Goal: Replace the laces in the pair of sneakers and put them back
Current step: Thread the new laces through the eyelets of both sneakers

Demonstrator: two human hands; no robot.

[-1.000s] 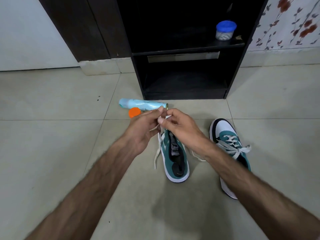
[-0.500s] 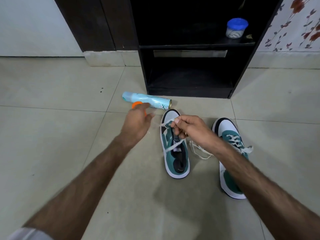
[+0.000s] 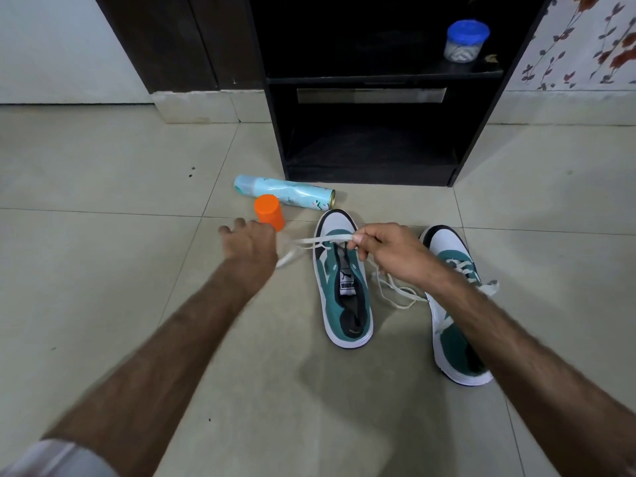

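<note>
- Head view: I see my right hand [image 3: 392, 254] at centre frame, thumb and fingers pinching the white lace [image 3: 320, 242] above the toe of the near sneaker [image 3: 344, 280].
- From that pinch the lace stretches left to my left hand [image 3: 249, 249]; its fingers curl downward, but I cannot tell whether they grip the lace.
- More lace lies loose on the floor [image 3: 103, 270] between the near sneaker and the laced sneaker [image 3: 454, 304] at centre right.
- An orange cap [image 3: 269, 208] and a pale blue spray can [image 3: 285, 192] lie just above my left hand.
- A blue-lidded jar [image 3: 464, 41] sits on the black shelf unit [image 3: 371, 156], upper right.
</note>
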